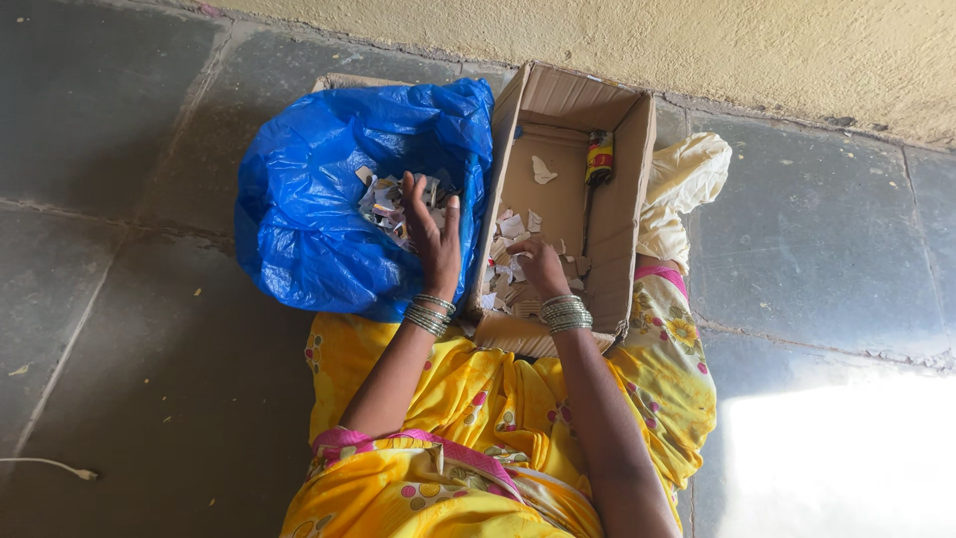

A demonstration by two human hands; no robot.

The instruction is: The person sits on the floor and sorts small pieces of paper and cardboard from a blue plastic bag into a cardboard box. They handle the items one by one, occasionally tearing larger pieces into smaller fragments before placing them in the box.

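Grip first: our left hand (435, 239) reaches into the blue bag (309, 229), fingers stretched out flat and loosely spread, palm down on the scraps (390, 199) heaped inside; we cannot tell whether any scrap is pinched under it. Our right hand (541, 267) is down in the box (627, 199), fingers curled onto the pale pieces (510, 231) lying on its bottom, though whether it has hold of one is hidden from us. Bangles (566, 314) ring both wrists. At the far end of the box a lone pale piece (542, 171) lies apart from the rest, and just beside it a small red and yellow thing (598, 159) leans by the wall. Bag and box stand touching side by side on the grey stone floor (119, 299), close to a yellowish wall (697, 40). Our yellow flowered cloth (478, 399) covers the lap below, and a white cloth (682, 179) lies right of the box.
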